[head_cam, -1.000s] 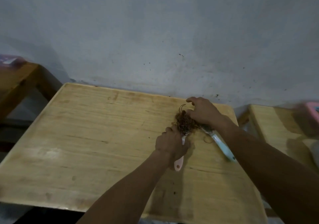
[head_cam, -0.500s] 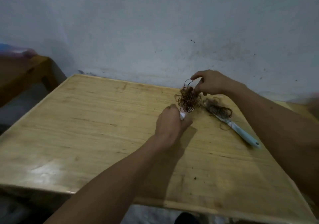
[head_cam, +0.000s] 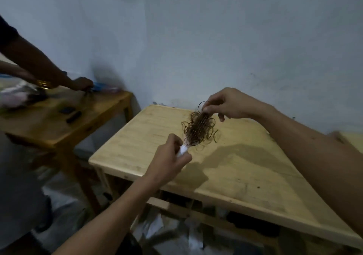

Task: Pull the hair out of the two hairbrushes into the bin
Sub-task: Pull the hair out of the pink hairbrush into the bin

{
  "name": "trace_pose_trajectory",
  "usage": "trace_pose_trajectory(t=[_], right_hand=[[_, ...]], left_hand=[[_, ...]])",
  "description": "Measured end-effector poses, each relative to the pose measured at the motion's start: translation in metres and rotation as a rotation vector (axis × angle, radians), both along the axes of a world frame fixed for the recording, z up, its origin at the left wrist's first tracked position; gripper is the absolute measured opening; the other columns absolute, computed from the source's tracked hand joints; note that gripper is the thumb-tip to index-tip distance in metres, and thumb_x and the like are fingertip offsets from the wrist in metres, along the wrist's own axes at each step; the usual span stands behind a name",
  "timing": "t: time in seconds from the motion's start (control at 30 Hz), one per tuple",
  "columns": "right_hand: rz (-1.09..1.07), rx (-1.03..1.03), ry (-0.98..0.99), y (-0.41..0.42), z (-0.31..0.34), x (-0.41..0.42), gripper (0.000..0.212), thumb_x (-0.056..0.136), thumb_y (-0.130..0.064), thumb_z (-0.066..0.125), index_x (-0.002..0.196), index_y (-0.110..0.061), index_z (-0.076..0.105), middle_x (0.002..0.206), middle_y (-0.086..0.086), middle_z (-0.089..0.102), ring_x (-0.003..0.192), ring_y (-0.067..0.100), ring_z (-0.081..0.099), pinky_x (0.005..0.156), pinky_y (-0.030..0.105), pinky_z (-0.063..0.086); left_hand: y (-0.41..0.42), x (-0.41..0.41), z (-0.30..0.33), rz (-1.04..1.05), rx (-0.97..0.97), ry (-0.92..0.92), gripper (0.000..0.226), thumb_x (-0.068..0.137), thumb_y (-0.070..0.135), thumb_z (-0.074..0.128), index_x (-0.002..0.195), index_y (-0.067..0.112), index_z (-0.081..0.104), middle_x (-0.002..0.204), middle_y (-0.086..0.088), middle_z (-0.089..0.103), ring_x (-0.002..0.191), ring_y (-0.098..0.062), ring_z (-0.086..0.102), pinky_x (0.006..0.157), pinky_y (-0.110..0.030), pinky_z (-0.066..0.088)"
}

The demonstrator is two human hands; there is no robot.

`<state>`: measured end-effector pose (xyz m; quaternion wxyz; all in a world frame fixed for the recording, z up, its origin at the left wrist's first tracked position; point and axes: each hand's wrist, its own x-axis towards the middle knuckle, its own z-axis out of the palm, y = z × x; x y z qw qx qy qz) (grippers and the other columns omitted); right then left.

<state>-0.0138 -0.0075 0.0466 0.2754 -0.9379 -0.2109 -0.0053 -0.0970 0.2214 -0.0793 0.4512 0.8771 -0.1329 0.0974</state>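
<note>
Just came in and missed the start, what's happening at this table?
A person is cleaning a hairbrush held above the table. The left hand grips its white handle; the right hand pinches the tangled hair at the far end. The hair is not yet off. No bin shows.

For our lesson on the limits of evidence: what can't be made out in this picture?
Head view only:
- Brush head: buried under tangled hair.
- Brush handle: mostly hidden in the left hand.
- Second brush and bin: not visible.
- Items on the side table: motion-blurred.
- Clutter under the table: too dark.
</note>
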Motion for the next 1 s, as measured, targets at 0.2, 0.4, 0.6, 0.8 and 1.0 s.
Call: trace_pose_trajectory(t=[0.2, 0.4, 0.6, 0.8, 1.0], right_hand=[[0.220, 0.089, 0.060, 0.087, -0.018, -0.020, 0.011, 0.094, -0.029, 0.074, 0.099, -0.021, 0.080, 0.086, -0.003, 0.080, 0.063, 0.016, 0.073, 0.052, 0.022, 0.048], [0.449, 0.136, 0.167, 0.175, -0.048, -0.047, 0.012, 0.092, -0.021, 0.076, 0.100, -0.013, 0.076, 0.086, 0.008, 0.081, 0.071, 0.025, 0.079, 0.059, 0.031, 0.057], [0.570, 0.188, 0.231, 0.242, -0.088, -0.074, 0.010, 0.094, -0.023, 0.074, 0.100, -0.015, 0.074, 0.084, 0.000, 0.080, 0.070, 0.024, 0.078, 0.064, 0.039, 0.063], [0.619, 0.190, 0.353, 0.287, -0.146, -0.095, 0.013, 0.095, -0.023, 0.072, 0.105, -0.014, 0.073, 0.081, 0.002, 0.080, 0.073, 0.022, 0.079, 0.063, 0.033, 0.061], [0.648, 0.316, 0.589, 0.319, -0.198, -0.109, 0.017, 0.093, -0.019, 0.074, 0.106, -0.009, 0.069, 0.090, 0.012, 0.080, 0.078, 0.028, 0.079, 0.061, 0.028, 0.060]], left_hand=[[0.086, -0.052, -0.009, 0.139, 0.128, -0.051, 0.028, 0.092, 0.032, 0.068, 0.111, 0.025, 0.048, 0.079, 0.007, 0.064, 0.059, -0.002, 0.054, 0.051, -0.013, 0.039], [0.160, -0.119, -0.045, 0.322, 0.260, -0.118, 0.013, 0.093, 0.031, 0.067, 0.098, 0.019, 0.064, 0.075, 0.018, 0.061, 0.064, 0.010, 0.058, 0.054, -0.010, 0.041], [0.209, -0.175, -0.082, 0.408, 0.256, -0.082, 0.014, 0.094, 0.042, 0.058, 0.098, 0.029, 0.055, 0.076, 0.017, 0.060, 0.066, 0.002, 0.057, 0.059, -0.018, 0.040], [0.229, -0.212, -0.127, 0.445, 0.209, 0.075, 0.021, 0.098, 0.043, 0.045, 0.104, 0.023, 0.047, 0.071, 0.009, 0.062, 0.063, -0.004, 0.059, 0.058, -0.029, 0.045], [0.234, -0.244, -0.160, 0.594, 0.151, 0.234, 0.030, 0.097, 0.046, 0.043, 0.095, 0.016, 0.046, 0.069, -0.009, 0.061, 0.065, -0.019, 0.059, 0.063, -0.045, 0.044]])
